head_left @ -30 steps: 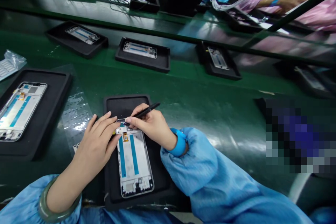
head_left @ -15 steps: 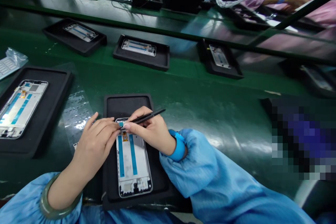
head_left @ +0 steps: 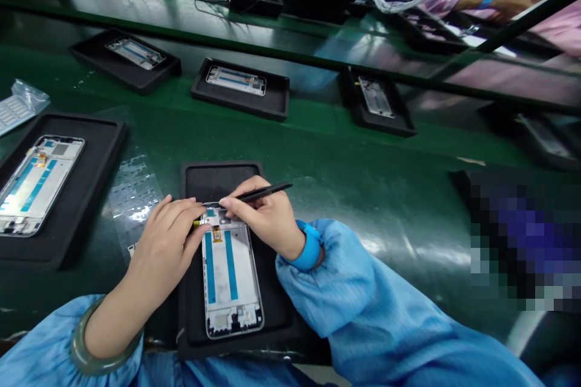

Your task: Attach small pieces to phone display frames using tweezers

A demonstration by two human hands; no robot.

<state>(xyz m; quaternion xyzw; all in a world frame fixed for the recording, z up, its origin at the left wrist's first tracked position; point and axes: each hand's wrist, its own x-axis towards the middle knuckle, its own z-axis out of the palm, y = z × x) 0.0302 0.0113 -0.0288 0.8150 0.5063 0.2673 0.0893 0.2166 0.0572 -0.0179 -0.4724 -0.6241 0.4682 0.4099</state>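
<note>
My right hand (head_left: 265, 217) pinches a slim black stylus (head_left: 263, 193) at the far end of the silver phone frame (head_left: 229, 278), lying lengthwise from me; my left fingers (head_left: 179, 210) touch there, grip unclear.

Phone frames (head_left: 236, 80) in black trays (head_left: 240, 110) on green conveyor (head_left: 345, 193).

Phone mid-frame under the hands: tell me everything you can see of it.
The smartphone mid-frame lies flat in a black tray, its long axis pointing toward the person. A thin silver-looking rim with rounded corners surrounds a white panel carrying two long blue strips. Near the far end sit an orange-yellow tag and a teal patch; small dark and metallic parts fill the near end. The left hand touches its far left edge; the right hand and a black pen-like tool reach its far end.
</note>
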